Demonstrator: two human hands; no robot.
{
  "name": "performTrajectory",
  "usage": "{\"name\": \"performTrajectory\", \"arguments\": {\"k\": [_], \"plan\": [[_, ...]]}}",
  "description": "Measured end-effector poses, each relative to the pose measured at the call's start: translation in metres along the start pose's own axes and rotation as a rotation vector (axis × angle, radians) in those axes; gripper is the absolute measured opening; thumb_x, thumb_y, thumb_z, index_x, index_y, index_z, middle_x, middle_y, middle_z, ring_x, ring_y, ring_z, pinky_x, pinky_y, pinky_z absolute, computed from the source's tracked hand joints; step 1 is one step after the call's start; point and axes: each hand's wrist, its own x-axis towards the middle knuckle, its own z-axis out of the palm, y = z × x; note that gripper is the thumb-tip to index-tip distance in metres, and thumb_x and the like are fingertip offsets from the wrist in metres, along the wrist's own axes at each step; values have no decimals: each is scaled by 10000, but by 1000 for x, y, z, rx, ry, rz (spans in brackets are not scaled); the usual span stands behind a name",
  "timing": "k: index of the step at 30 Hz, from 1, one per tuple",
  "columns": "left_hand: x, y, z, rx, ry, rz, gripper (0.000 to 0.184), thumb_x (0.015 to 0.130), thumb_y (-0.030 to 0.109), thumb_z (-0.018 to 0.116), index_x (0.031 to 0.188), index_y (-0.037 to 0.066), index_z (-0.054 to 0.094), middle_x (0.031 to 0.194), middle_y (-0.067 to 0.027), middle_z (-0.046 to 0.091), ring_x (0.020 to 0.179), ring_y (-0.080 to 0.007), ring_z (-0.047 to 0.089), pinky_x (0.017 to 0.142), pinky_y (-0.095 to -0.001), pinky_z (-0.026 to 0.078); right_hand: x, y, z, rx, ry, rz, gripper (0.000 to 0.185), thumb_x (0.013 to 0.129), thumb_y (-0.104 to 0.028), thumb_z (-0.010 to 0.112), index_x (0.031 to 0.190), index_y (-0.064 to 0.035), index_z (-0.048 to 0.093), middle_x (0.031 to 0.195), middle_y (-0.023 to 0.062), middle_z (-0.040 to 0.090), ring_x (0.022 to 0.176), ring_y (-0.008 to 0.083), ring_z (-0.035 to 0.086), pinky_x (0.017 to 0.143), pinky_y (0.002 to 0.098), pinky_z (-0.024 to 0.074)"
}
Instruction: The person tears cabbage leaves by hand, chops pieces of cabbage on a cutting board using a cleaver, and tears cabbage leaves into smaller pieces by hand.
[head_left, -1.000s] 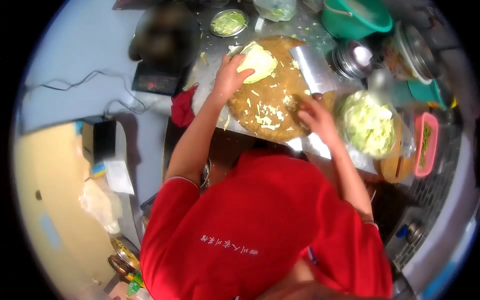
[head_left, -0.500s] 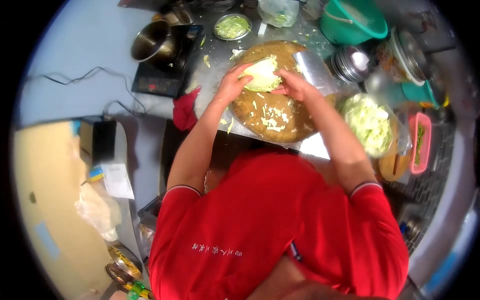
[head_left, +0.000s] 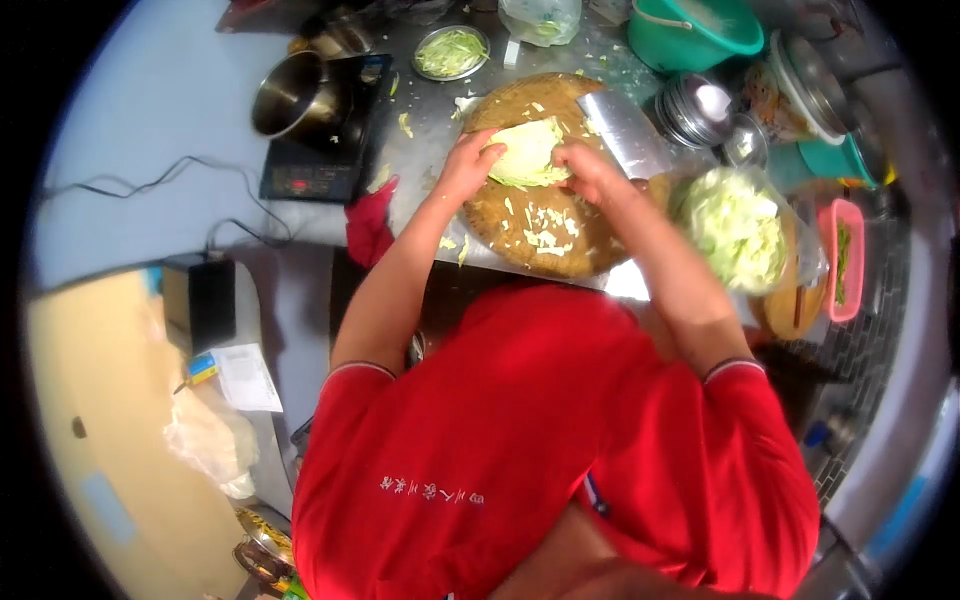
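Over a round wooden chopping board [head_left: 490, 222], a piece of pale green cabbage [head_left: 526, 154] is between my two hands. My left hand [head_left: 468, 165] grips its left side, thumb on top and the other fingers partly hidden. At the right edge, my right hand [head_left: 590, 172] has bent fingers closed on the leaves. Small cabbage scraps [head_left: 545, 232] are scattered on the near half of the board. A cleaver [head_left: 628, 135] with a broad blade lies flat on the board's right side, just beyond my right hand.
To the right stands a clear bag of cut cabbage [head_left: 735, 230], beside a pink tray [head_left: 848, 262]. Stacked metal bowls [head_left: 690, 110] and a green bucket [head_left: 690, 40] sit behind. A plate of shreds [head_left: 451, 53], a cooktop with a pot [head_left: 285, 100] and a red cloth [head_left: 370, 225] are leftward.
My right hand's fingers have curled in against the cabbage's right edge, and the cabbage has turned slightly to show more of its top face. The whole view has shifted a little.
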Motion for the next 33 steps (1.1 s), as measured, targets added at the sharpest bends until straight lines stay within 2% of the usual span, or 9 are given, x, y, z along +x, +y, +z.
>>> {"name": "performTrajectory", "arguments": {"k": [4, 7, 10, 14, 19, 23, 28, 31, 33], "plan": [[2, -12, 1, -25, -27, -25, 449, 962, 287, 698, 1350, 68, 643, 1313, -220, 612, 1289, -364, 527, 1078, -418, 441, -13, -3, -3, 91, -128, -61, 394, 855, -79, 603, 1244, -15, 582, 1116, 92, 630, 1037, 223, 655, 833, 374, 642], [1, -7, 0, 204, -23, 144, 591, 910, 367, 746, 1410, 85, 603, 1374, -206, 570, 1345, -380, 457, 1133, -434, 383, -15, -9, -8, 140, -204, 4, 445, 884, -73, 602, 1322, -16, 541, 1179, 100, 618, 1076, 219, 659, 886, 368, 642], [-9, 39, 3, 354, 105, 229, 735, 852, 451, 793, 1456, 105, 558, 1451, -198, 521, 1383, -391, 419, 1153, -463, 351, -14, -7, -8, 144, -202, -5, 426, 889, -72, 603, 1307, -18, 542, 1216, 103, 596, 1059, 224, 652, 847, 357, 642], [-13, 60, 20, 615, -23, 275, 760, 818, 553, 773, 1447, 171, 583, 1410, -140, 520, 1331, -351, 449, 1106, -457, 362, -14, -6, 1, 46, -126, -55, 432, 885, -69, 598, 1309, -27, 527, 1226, 104, 581, 1012, 233, 648, 795, 344, 636], [2, 39, 19, 457, 11, 240, 665, 848, 518, 756, 1411, 192, 620, 1343, -124, 579, 1267, -331, 534, 1066, -449, 426, -24, -14, 11, 28, 16, -26, 486, 871, -46, 582, 1352, -43, 511, 1238, 104, 589, 1056, 245, 649, 808, 356, 631], [16, 40, 8, 281, 34, 236, 531, 881, 449, 745, 1321, 158, 681, 1251, -137, 658, 1154, -334, 634, 973, -411, 508, -34, -17, 15, 83, -45, -17, 537, 878, -36, 547, 1412, -43, 489, 1294, 118, 600, 1144, 250, 648, 828, 376, 629], [36, 14, 10, -376, 110, -57, 417, 926, 327, 742, 1222, 36, 708, 1178, -114, 715, 1036, -223, 680, 908, -354, 531, -32, -10, 10, 66, -40, -24, 538, 892, -51, 520, 1428, -37, 483, 1324, 127, 606, 1128, 241, 658, 810, 377, 624], [31, 10, 9, -725, 209, -206, 501, 942, 308, 741, 1266, -61, 642, 1223, -114, 689, 1035, -167, 657, 914, -321, 523, -27, 0, -4, 24, -96, 17, 483, 961, -81, 521, 1430, 7, 447, 1314, 150, 597, 1141, 238, 645, 997, 439, 558], [26, 4, 21, -783, 306, -216, 534, 951, 312, 725, 1291, -81, 604, 1230, -125, 685, 1033, -178, 661, 919, -322, 523, -32, 2, -8, -24, -59, 11, 532, 955, -78, 522, 1469, 19, 423, 1342, 162, 588, 1160, 243, 631, 1010, 449, 539]]}}
